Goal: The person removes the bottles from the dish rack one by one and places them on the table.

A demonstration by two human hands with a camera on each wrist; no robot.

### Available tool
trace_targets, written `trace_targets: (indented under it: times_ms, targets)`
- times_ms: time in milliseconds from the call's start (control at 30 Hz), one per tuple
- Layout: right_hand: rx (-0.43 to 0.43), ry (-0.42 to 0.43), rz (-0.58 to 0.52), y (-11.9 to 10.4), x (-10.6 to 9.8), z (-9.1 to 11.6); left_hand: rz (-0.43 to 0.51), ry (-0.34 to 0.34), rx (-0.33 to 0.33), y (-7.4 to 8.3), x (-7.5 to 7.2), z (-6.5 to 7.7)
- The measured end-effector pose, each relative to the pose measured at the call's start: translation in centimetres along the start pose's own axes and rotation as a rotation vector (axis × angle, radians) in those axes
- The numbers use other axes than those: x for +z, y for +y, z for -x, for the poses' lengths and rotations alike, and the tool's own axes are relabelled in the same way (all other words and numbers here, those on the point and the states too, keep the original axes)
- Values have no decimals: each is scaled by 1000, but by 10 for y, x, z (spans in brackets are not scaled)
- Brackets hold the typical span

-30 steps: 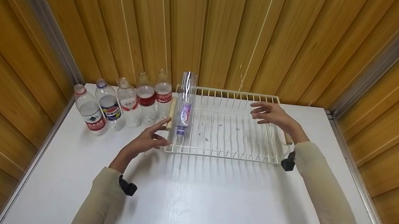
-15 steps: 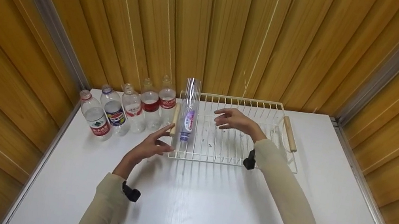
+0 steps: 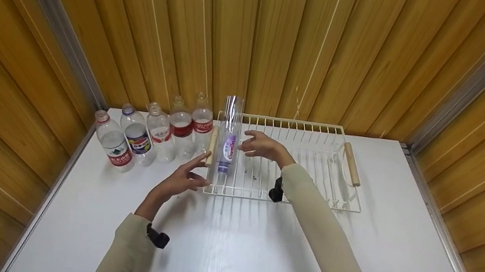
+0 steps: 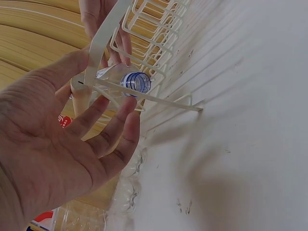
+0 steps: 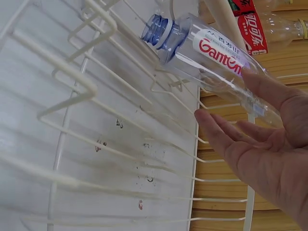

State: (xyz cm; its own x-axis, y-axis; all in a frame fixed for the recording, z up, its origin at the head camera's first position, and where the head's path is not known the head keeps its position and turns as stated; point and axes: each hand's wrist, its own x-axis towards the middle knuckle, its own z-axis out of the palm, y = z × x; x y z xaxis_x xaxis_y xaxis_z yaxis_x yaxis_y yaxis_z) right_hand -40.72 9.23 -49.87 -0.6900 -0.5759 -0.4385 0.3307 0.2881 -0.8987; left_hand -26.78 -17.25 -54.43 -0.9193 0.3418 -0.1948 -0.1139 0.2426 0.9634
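Observation:
A clear plastic bottle [image 3: 228,141] with a purple-and-red label rests in the left end of a white wire rack [image 3: 283,201], its blue-ringed neck [image 5: 161,33] toward the front. My right hand [image 3: 265,148] is right beside the bottle, fingers loosely extended; in the right wrist view the thumb [image 5: 269,89] overlaps the label end, and contact is unclear. My left hand [image 3: 179,178] is at the rack's front left corner, near the wooden handle [image 3: 213,143]. Its thumb [image 4: 72,65] appears to touch the frame, while the other fingers are slightly bent beside the bars.
Several clear bottles [image 3: 158,132] with different labels stand in a slanting row left of the rack. A second wooden handle [image 3: 352,164] is on the rack's right end. Behind the white table [image 3: 224,250] rises a wood-panelled wall [image 3: 272,38].
My right hand has moved left across the rack, from near its right end to beside the bottle. The left hand stays at the left corner. The view has shifted slightly.

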Motion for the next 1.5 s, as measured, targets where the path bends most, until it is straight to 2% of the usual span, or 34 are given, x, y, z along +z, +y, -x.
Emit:
trace_targets:
  times_ms: [200, 400, 700, 1000, 1267, 1500]
  targets:
    - [63, -3, -24, 3, 12, -11, 20, -2, 20, 2, -1, 2]
    - [92, 5, 9, 5, 20, -18, 19, 0, 25, 3, 0, 2]
    - [102, -18, 18, 11, 25, -18, -5, 3, 6, 0, 6, 2]
    - [96, -9, -1, 9, 31, -21, 6, 2, 26, -1, 2, 2]
    - [86, 4, -12, 7, 30, -17, 14, -7, 29, 0, 1, 4]
    - [77, 3, 7, 4, 18, -1, 7, -10, 29, -1, -1, 1]
